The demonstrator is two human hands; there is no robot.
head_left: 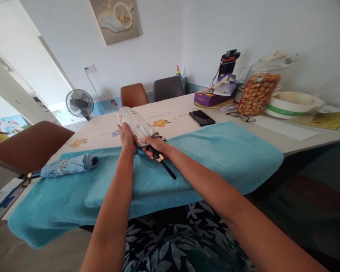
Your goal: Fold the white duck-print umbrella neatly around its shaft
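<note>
Between my hands is a folded white umbrella [137,124] with a small coloured print, tilted with its black handle toward me. My left hand [126,136] is closed along the left side of its canopy. Around the handle end, where the canopy edge and rib tips meet, my right hand [155,146] is wrapped. A black wrist strap [169,170] hangs from the handle over the teal towel [209,158]. To the left, a rolled blue umbrella [69,166] lies on the same towel, apart from both hands.
On the table [175,109] beyond the towel are a black phone [201,118], eyeglasses [240,116], a purple tissue box [209,97], a jar of brown snacks [257,92] and a white bowl [294,104]. Chairs [134,94] and a fan [79,103] stand behind.
</note>
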